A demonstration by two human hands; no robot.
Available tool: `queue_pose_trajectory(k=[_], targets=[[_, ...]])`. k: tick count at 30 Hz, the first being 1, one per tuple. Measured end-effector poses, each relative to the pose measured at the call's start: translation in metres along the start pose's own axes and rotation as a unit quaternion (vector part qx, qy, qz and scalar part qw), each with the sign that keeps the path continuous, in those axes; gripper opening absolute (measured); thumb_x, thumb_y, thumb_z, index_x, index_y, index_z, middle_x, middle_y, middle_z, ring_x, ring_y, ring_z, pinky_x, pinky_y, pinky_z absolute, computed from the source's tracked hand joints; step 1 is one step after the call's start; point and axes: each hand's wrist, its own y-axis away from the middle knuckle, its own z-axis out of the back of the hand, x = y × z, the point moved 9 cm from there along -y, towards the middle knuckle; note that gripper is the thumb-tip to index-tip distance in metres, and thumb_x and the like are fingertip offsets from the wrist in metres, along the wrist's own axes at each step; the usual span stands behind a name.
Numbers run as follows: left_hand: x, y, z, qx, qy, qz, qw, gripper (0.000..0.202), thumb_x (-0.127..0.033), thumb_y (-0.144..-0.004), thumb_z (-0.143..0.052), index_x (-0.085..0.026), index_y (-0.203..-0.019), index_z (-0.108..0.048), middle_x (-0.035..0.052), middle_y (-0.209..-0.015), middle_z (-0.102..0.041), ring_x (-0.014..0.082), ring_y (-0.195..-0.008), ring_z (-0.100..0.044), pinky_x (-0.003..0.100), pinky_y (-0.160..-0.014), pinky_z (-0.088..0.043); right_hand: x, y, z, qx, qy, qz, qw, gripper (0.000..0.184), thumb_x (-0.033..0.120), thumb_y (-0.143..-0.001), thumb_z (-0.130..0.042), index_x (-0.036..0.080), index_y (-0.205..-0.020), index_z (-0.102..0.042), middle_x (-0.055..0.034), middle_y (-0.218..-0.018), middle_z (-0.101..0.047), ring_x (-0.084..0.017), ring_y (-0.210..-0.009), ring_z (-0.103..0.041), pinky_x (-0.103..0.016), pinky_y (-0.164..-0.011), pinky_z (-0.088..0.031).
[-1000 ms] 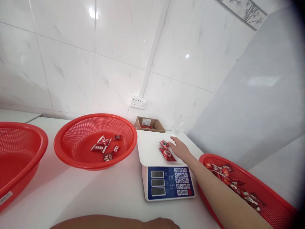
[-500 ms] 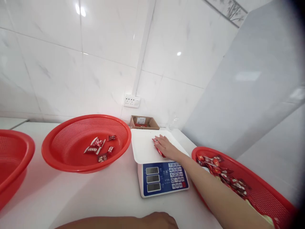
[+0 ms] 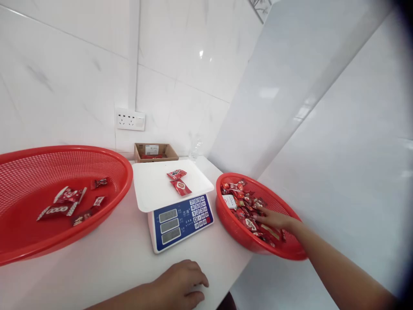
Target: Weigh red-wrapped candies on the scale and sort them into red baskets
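My right hand (image 3: 274, 218) reaches into the right red basket (image 3: 226, 221), its stretched fingers touching a heap of red-wrapped snack packets (image 3: 247, 202). The fingertips are partly lost among the wrappers. Close to the table's front edge rests my left hand (image 3: 182, 282), loosely curled, with thumb and forefinger apart and nothing between them. In front of it stands a white and blue digital scale (image 3: 182, 224). Two small red packets, one with a pale oval (image 3: 181, 187) and one darker-lettered (image 3: 177, 174), lie on its white weighing tray (image 3: 151, 183).
A large red basket (image 3: 74, 150) with several wrapped snacks (image 3: 64, 202) fills the left side. Behind the scale sit a cardboard box (image 3: 169, 151) and a clear plastic object (image 3: 195, 148). A socket (image 3: 130, 119) is on the tiled wall.
My right hand has left the packet on the scale tray and moved right into the basket. My left hand has come further into view with its fingers loosened. The view has turned right.
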Motion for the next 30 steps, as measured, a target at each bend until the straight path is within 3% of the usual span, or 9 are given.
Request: queue_pose_trajectory(k=[3, 6, 9, 13, 19, 24, 27, 30], targets=[[-0.002, 0.002, 0.002, 0.003, 0.009, 0.012, 1.000, 0.027, -0.021, -0.077, -0.059, -0.022, -0.103, -0.064, 0.0054, -0.101, -0.064, 0.0192, -0.096, -0.058, 0.029, -0.086, -0.046, -0.010, 0.005, -0.010, 0.014, -0.012, -0.007, 1.000, 0.050, 0.043, -0.067, -0.065, 0.020, -0.112, -0.062, -0.0101, -0.110, -0.067, -0.028, -0.099, -0.062, -0.039, -0.082, -0.049], [-0.004, 0.002, 0.004, 0.001, 0.013, 0.014, 1.000, 0.027, -0.022, -0.077, -0.058, -0.022, -0.103, -0.064, 0.0051, -0.102, -0.064, 0.0188, -0.096, -0.058, 0.029, -0.087, -0.046, -0.007, 0.001, -0.009, 0.018, -0.028, -0.007, 0.999, 0.030, 0.037, -0.070, -0.060, 0.022, -0.096, -0.066, -0.0018, -0.076, -0.070, -0.021, -0.067, -0.064, -0.031, -0.059, -0.049], [-0.004, 0.002, 0.004, -0.002, 0.010, 0.009, 1.000, 0.027, -0.021, -0.077, -0.058, -0.022, -0.103, -0.064, 0.0054, -0.101, -0.064, 0.0187, -0.095, -0.058, 0.029, -0.086, -0.046, -0.003, -0.005, 0.002, 0.001, -0.042, -0.011, 0.999, 0.028, 0.037, -0.075, -0.053, 0.019, -0.093, -0.064, 0.0046, -0.052, -0.057, -0.014, -0.043, -0.050, -0.026, -0.043, -0.039], [-0.002, 0.001, 0.003, 0.000, 0.009, 0.004, 1.000, 0.027, -0.022, -0.077, -0.057, -0.022, -0.103, -0.064, 0.0055, -0.100, -0.064, 0.0184, -0.094, -0.058, 0.029, -0.085, -0.047, 0.002, -0.010, 0.023, -0.060, -0.037, -0.014, 0.997, 0.029, 0.040, -0.078, -0.050, 0.019, -0.093, -0.063, 0.0035, -0.059, -0.058, -0.013, -0.050, -0.052, -0.025, -0.048, -0.040], [0.004, -0.003, -0.003, 0.000, -0.005, -0.030, 1.000, 0.029, -0.018, -0.074, -0.061, -0.021, -0.103, -0.064, 0.0056, -0.096, -0.066, 0.0186, -0.090, -0.060, 0.027, -0.082, -0.048, 0.011, -0.008, 0.056, -0.160, 0.034, -0.050, 0.985, 0.022, 0.033, -0.076, -0.052, 0.020, -0.089, -0.064, -0.0024, -0.066, -0.063, -0.021, -0.066, -0.061, -0.031, -0.062, -0.044], [0.007, -0.007, -0.010, 0.006, -0.038, -0.068, 0.997, 0.026, -0.023, -0.077, -0.063, -0.019, -0.103, -0.065, 0.0065, -0.095, -0.067, 0.0186, -0.090, -0.061, 0.025, -0.084, -0.047, 0.061, -0.011, 0.082, -0.230, 0.058, -0.019, 0.971, 0.026, 0.035, -0.077, -0.050, 0.021, -0.095, -0.064, -0.0102, -0.093, -0.067, -0.030, -0.090, -0.060, -0.037, -0.074, -0.043], [0.012, -0.011, -0.020, 0.029, -0.064, -0.086, 0.994, 0.026, -0.019, -0.078, -0.063, -0.019, -0.105, -0.064, 0.0056, -0.098, -0.068, 0.0173, -0.094, -0.061, 0.023, -0.089, -0.044, 0.113, -0.014, 0.090, -0.251, 0.019, 0.014, 0.968, 0.027, 0.039, -0.079, -0.050, 0.024, -0.098, -0.062, -0.0082, -0.095, -0.067, -0.029, -0.087, -0.061, -0.037, -0.073, -0.044], [0.021, -0.015, -0.031, 0.051, -0.081, -0.085, 0.992, 0.027, -0.017, -0.079, -0.064, -0.019, -0.106, -0.063, 0.0042, -0.100, -0.069, 0.0168, -0.098, -0.061, 0.022, -0.094, -0.041, 0.173, -0.020, 0.080, -0.225, -0.064, 0.065, 0.970, 0.026, 0.040, -0.078, -0.053, 0.026, -0.097, -0.063, -0.0043, -0.087, -0.068, -0.024, -0.077, -0.063, -0.034, -0.070, -0.045]])
